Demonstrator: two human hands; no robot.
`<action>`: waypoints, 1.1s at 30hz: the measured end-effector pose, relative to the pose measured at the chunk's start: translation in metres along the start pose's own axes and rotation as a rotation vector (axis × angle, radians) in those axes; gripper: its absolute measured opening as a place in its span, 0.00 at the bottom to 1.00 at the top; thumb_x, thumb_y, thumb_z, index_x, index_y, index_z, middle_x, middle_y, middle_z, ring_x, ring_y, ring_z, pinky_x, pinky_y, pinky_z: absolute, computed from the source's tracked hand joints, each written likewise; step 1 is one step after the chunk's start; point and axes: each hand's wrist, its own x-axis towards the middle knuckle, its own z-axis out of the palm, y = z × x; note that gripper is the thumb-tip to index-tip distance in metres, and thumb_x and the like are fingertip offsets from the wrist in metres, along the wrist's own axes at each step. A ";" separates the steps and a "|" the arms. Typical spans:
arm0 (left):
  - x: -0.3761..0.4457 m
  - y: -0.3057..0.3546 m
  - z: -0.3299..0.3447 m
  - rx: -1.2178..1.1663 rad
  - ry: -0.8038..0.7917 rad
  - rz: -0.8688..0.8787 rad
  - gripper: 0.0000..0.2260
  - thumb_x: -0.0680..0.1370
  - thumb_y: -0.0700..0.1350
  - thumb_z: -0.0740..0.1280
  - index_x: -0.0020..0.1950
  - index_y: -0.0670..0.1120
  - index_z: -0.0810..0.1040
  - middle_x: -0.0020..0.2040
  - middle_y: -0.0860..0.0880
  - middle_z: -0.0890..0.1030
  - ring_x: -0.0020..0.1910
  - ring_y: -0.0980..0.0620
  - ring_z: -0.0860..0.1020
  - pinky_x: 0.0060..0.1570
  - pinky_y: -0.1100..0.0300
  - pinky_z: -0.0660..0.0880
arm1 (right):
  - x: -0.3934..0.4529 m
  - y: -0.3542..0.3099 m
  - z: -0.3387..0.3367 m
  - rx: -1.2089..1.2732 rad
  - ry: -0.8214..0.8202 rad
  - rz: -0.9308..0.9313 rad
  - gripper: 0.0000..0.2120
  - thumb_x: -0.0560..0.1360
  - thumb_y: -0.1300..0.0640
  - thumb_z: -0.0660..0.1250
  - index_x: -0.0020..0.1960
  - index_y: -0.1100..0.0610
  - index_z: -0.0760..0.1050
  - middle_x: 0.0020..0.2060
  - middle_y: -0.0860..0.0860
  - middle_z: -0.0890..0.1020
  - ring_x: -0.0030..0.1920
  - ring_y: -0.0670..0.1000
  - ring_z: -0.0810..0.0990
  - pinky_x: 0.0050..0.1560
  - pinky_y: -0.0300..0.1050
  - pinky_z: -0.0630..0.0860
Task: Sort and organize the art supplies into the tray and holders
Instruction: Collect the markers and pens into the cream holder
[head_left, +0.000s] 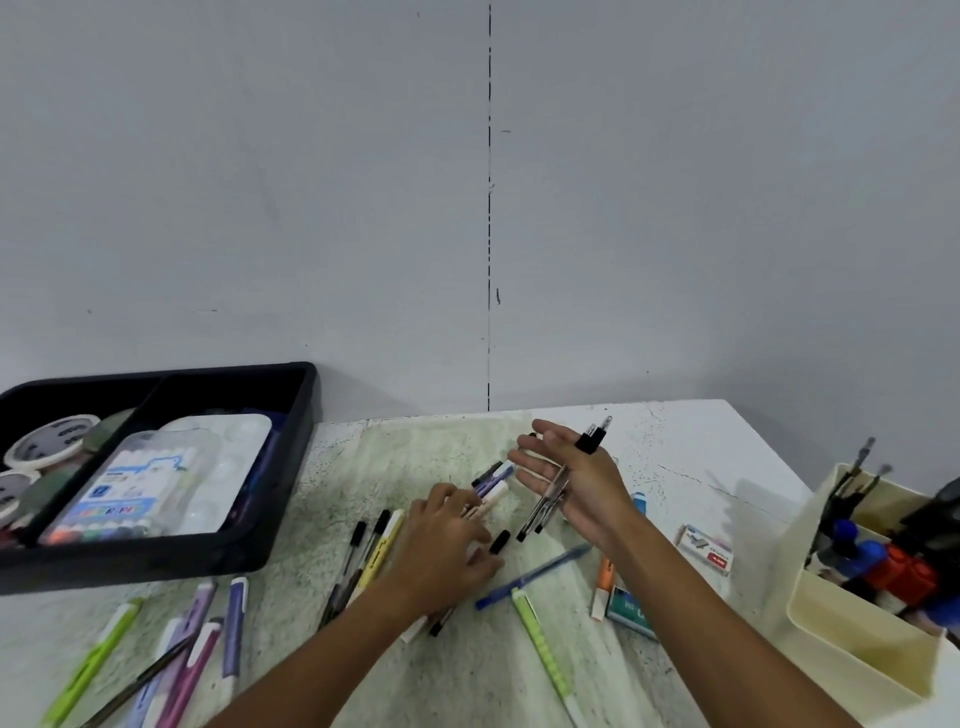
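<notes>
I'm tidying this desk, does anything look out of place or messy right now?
Yes. Pens lie scattered at all angles on the stained table, outside the black tray and cream holder. Nothing looks broken or spilled.

Even, dim light; soft motion blur; wide-angle bending at edges.

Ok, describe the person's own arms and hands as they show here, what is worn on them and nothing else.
Both forearms come up from the bottom edge, bare as far as the frame shows: no sleeve, glove, watch or bracelet. The left hand and right hand show no rings on the fingers that I can make out, though the left hand is somewhat blurred.
</notes>
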 end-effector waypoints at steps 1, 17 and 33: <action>-0.002 0.003 0.001 0.008 0.023 0.000 0.12 0.66 0.59 0.65 0.36 0.53 0.83 0.51 0.53 0.79 0.55 0.51 0.69 0.42 0.54 0.69 | -0.001 0.003 -0.001 -0.006 0.002 0.001 0.12 0.81 0.62 0.61 0.62 0.64 0.74 0.56 0.63 0.81 0.53 0.60 0.83 0.57 0.57 0.78; 0.050 0.044 -0.038 -1.326 0.091 -0.802 0.06 0.74 0.35 0.69 0.39 0.43 0.84 0.39 0.46 0.84 0.43 0.50 0.81 0.46 0.59 0.76 | -0.025 0.012 -0.006 -0.137 -0.174 0.104 0.14 0.79 0.58 0.63 0.64 0.57 0.74 0.56 0.58 0.82 0.52 0.56 0.83 0.57 0.59 0.77; 0.040 0.054 -0.004 -0.492 -0.172 -0.296 0.09 0.71 0.52 0.72 0.49 0.50 0.83 0.46 0.55 0.80 0.46 0.58 0.75 0.54 0.57 0.72 | -0.030 -0.019 -0.040 0.102 -0.022 -0.017 0.13 0.70 0.61 0.69 0.53 0.63 0.77 0.30 0.54 0.78 0.20 0.44 0.64 0.22 0.37 0.65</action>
